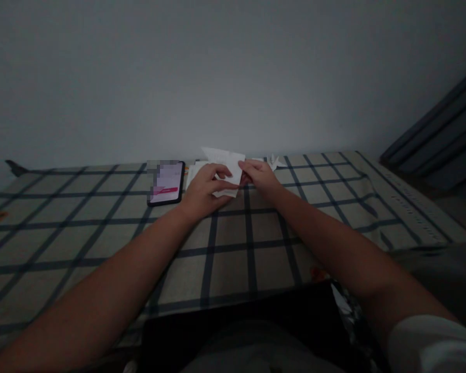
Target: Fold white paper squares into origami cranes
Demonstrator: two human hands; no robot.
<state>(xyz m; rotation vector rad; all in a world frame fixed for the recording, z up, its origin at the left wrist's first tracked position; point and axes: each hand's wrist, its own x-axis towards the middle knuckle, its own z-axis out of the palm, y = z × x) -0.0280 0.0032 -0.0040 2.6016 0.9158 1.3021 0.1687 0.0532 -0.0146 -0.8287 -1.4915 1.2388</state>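
Note:
A white sheet of paper (224,157), with what looks like a fold in it, is held between both hands just above the table. My left hand (207,189) has its fingers curled over the paper's left and lower part. At the right edge, my right hand (259,173) pinches the sheet between thumb and fingers. More white paper (193,171) lies behind and left of my left hand, partly covered. Just beyond my right hand stands a small folded paper figure (273,161) with pointed tips, like a paper crane.
A phone (166,184) with a lit screen lies left of my left hand. The checked tablecloth (101,228) covers the table up to the pale wall (233,77). A dark curtain (438,134) hangs at the right, and a dark object (16,168) sits at the far left corner.

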